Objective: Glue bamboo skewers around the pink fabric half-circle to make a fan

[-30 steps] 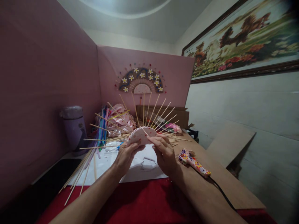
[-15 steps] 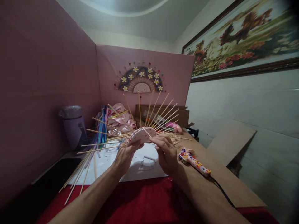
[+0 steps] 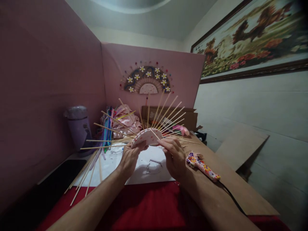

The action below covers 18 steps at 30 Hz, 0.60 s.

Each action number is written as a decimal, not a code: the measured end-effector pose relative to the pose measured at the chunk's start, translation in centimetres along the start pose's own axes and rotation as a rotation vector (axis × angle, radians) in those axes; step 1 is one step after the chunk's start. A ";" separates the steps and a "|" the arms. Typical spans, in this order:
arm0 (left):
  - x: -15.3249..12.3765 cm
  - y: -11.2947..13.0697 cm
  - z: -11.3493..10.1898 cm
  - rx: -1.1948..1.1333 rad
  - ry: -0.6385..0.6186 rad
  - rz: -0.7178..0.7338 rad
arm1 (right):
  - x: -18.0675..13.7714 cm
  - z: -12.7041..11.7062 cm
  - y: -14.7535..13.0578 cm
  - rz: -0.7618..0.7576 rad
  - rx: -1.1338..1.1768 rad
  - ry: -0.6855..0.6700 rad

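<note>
My left hand (image 3: 131, 157) grips the lower left edge of a half-round piece covered in white cloth with pink spots (image 3: 144, 137), thumb across its front. Thin wooden sticks (image 3: 115, 121) fan out from its curved rim to the left, up and right. At the piece's right side, my right hand (image 3: 172, 154) is closed in a pinch on the near end of a thin wooden stick (image 3: 154, 134). That stick slants up and left across the front of the piece to its rim. The piece is held up above white paper (image 3: 141, 175).
Right of my hand lies a flower-patterned glue gun (image 3: 202, 165) with a black cord, on brown board (image 3: 231, 183). Loose sticks (image 3: 81, 175) and a purple bottle (image 3: 78, 128) are at left. Pink cloth (image 3: 126, 120) sits behind. A finished flowered fan (image 3: 148, 78) hangs on the pink panel.
The view has shifted slightly. The fan piece has tilted a little, so its left sticks sit higher. Both hands keep their grips, and the pinched stick still lies across the front.
</note>
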<state>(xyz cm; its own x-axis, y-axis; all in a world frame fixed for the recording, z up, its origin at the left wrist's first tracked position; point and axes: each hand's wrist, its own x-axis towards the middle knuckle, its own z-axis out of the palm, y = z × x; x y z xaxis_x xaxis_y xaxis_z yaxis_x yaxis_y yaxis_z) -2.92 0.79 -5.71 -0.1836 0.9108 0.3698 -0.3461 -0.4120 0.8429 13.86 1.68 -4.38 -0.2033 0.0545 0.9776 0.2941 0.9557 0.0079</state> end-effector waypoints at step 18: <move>0.0 1.4 0.8 -0.167 0.192 -0.014 | -0.5 0.5 -0.1 0.031 -0.043 0.002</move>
<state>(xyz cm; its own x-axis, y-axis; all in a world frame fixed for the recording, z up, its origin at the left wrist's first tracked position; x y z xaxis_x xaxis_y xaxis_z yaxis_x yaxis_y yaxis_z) -2.68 0.23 -4.19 -0.3439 0.9012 0.2637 -0.4941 -0.4125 0.7653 13.50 1.70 -4.96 -0.1913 0.0837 0.9780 0.3403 0.9402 -0.0139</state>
